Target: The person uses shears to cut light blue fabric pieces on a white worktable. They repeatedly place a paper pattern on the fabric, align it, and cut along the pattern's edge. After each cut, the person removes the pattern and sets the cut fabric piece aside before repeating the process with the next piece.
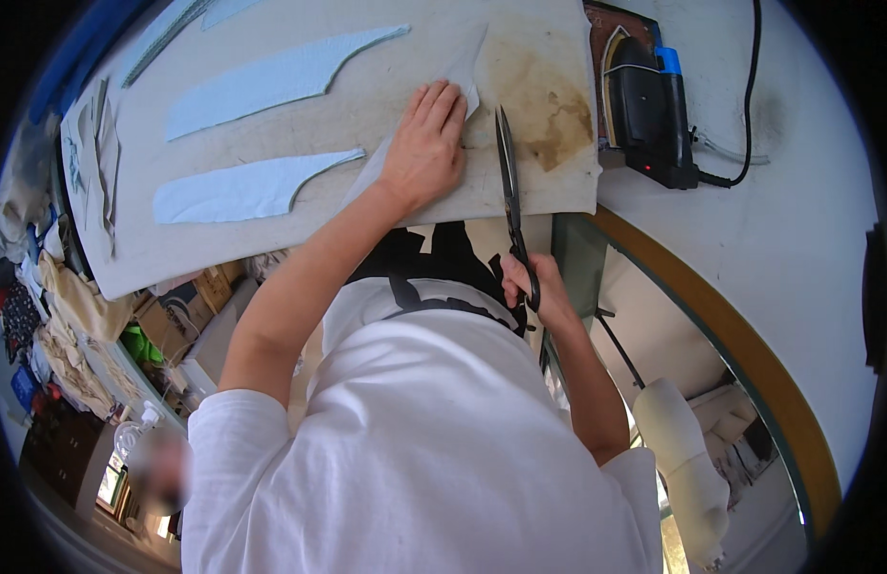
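My left hand (429,143) lies flat with its fingers together, pressing on a thin whitish piece (473,100) near the front edge of the cloth-covered table (405,67). Whether that piece is paper or cloth I cannot tell, as my hand and forearm cover much of it. In my right hand (545,287) are long black scissors (509,177), gripped by the handles just off the table edge. Their blades point away from me over the table and look nearly closed. Left of my hand, two light blue cut fabric pieces (281,86) (257,187) lie flat.
A black iron (646,110) with a small red light rests at the far right, its cord (750,105) running beside it. Brown stains mark the table cover. Grey strips (101,163) lie at the left end. Heaped fabrics (75,335) and a blurred person (161,469) are at left.
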The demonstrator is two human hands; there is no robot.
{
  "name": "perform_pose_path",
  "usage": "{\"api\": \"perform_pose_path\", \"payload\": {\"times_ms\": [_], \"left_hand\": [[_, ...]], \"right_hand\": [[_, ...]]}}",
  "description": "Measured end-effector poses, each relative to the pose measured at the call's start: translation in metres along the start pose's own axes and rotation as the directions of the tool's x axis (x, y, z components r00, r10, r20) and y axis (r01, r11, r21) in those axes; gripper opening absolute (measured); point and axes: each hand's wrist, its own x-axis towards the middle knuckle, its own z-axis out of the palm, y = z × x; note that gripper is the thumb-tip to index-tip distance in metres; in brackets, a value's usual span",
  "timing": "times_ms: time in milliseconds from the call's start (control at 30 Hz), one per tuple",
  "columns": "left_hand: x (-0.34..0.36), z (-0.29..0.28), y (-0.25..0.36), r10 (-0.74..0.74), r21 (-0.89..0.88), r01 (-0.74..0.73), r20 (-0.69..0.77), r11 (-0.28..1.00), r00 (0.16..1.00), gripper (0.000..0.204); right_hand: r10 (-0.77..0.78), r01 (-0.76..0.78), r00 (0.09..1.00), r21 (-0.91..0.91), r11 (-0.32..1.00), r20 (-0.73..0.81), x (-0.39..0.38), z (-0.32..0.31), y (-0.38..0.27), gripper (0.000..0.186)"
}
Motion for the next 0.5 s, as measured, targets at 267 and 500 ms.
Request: {"api": "perform_pose_path", "payload": {"times_ms": [267, 500], "left_hand": [[-0.005, -0.001, -0.008, -0.021, -0.219, 0.017, -0.018, 0.975, 1.000, 0.052], [-0.004, -0.003, -0.010, -0.018, -0.206, 0.016, -0.011, 0.978, 1.000, 0.047]], "right_hand": [[0.036, -0.044, 0.988, 0.045, 0.998, 0.148, 0.023, -0.014, -0.026, 0.048], [0.089, -0.075, 0.991, -0.148, 0.986, 0.095, 0.027, -0.025, -0.042, 0.046]]}}
